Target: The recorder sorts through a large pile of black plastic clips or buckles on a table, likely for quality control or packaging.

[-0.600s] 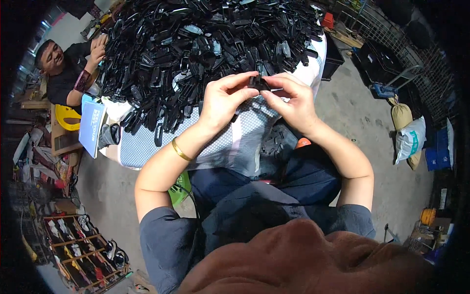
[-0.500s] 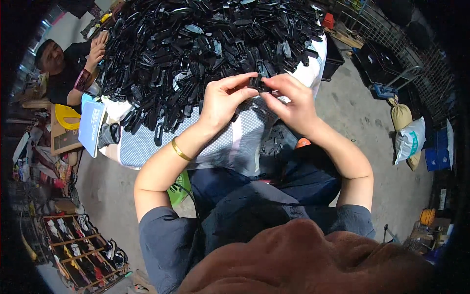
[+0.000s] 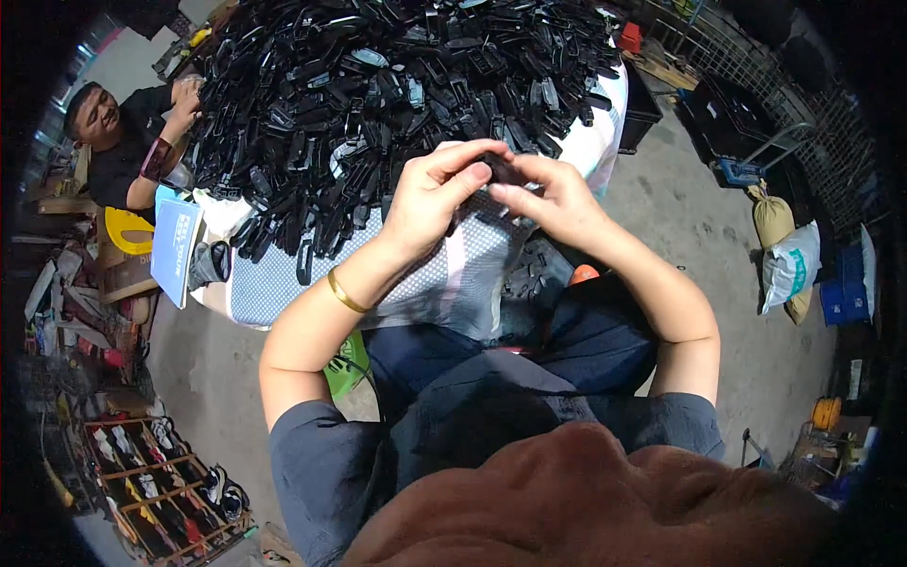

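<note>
At the near edge of a heap of black plastic parts [image 3: 425, 94], my two hands meet over the table. Between them is a small black plastic part [image 3: 503, 171], mostly covered by fingers and slightly blurred, so its exact kind does not show. My left hand [image 3: 436, 194] is closed on it, thumb and fingers bent around its left side. From the other side, my right hand [image 3: 559, 196] grips it too, fingers curled over the top and thumb below. The heaped parts are long and narrow, some with slots or glossy faces.
A patterned cloth [image 3: 265, 288] covers the table. Across at the left, a co-worker [image 3: 118, 123] reaches into the heap, near a blue booklet [image 3: 177, 248]. On the floor at right stand sacks [image 3: 792, 265] and a trolley [image 3: 742, 170]; a rack [image 3: 161, 482] stands at lower left.
My fingers have shifted around the black part, which stood upright and now sits lower and more hidden between my hands. The co-worker's hand has moved slightly lower.
</note>
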The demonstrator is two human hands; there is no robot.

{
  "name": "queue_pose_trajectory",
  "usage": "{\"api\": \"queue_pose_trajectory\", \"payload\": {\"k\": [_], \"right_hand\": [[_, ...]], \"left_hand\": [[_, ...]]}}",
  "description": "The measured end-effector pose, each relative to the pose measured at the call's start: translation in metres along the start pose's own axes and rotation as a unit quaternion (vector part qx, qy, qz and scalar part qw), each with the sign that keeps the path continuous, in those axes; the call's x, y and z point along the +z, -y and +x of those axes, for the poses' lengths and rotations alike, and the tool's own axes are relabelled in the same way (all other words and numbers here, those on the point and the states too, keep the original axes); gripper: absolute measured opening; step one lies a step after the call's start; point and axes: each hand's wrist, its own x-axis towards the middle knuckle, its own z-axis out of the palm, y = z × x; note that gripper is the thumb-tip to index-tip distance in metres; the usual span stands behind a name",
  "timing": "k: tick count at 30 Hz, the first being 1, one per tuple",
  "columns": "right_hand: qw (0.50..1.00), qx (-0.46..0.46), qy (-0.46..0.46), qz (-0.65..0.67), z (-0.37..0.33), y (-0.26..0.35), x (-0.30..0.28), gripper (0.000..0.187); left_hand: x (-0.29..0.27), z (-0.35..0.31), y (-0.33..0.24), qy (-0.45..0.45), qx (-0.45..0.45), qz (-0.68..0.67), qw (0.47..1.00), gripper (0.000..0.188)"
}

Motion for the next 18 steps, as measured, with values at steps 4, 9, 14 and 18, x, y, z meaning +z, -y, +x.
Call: {"api": "queue_pose_trajectory", "payload": {"k": [4, 9, 14, 18], "right_hand": [[0.989, -0.090, -0.028, -0.118, -0.007, 0.002, 0.003, 0.025], [0.973, -0.067, 0.214, -0.063, 0.009, 0.002, -0.042, 0.031], [0.867, 0.037, -0.243, -0.433, 0.037, -0.081, -0.146, 0.029], [0.846, 0.014, -0.227, -0.482, 0.040, -0.110, -0.148, 0.028]], "left_hand": [[-0.006, -0.002, -0.003, 0.048, 0.002, 0.042, 0.998, 0.023], [-0.002, -0.004, 0.004, 0.067, -0.113, -0.068, 0.989, 0.026], [0.028, -0.012, -0.001, 0.263, 0.017, 0.209, 0.942, 0.038], [0.027, -0.015, 0.009, 0.276, 0.106, 0.274, 0.915, 0.037]]}}
